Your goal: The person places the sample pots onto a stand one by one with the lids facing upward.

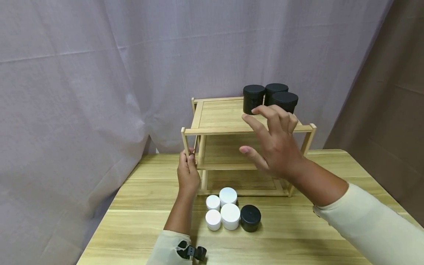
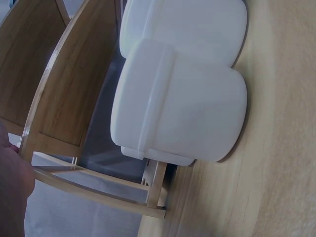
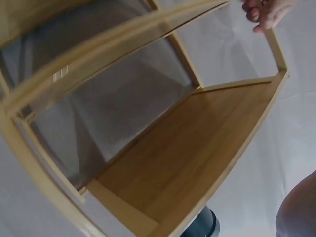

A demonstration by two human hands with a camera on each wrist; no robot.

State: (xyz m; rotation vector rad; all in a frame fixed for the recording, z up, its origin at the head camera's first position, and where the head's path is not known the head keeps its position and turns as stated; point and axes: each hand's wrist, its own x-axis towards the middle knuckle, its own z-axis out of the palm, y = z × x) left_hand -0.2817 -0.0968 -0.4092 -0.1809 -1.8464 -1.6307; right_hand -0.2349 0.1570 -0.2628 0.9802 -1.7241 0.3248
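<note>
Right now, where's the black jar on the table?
In the head view, the black jar stands just right of the white jars, in front of the wooden shelf.

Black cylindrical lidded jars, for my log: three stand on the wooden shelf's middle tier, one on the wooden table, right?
No, wrong tier: the head view shows three black cylindrical lidded jars on the wooden shelf's top tier, and one on the wooden table.

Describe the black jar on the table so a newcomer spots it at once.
Find the three-tier wooden rack on the table. In front of it sit four white jars; the black jar stands at the right end of this cluster. It is the only black one down there: three other black jars stand on the rack's top tier.
</note>
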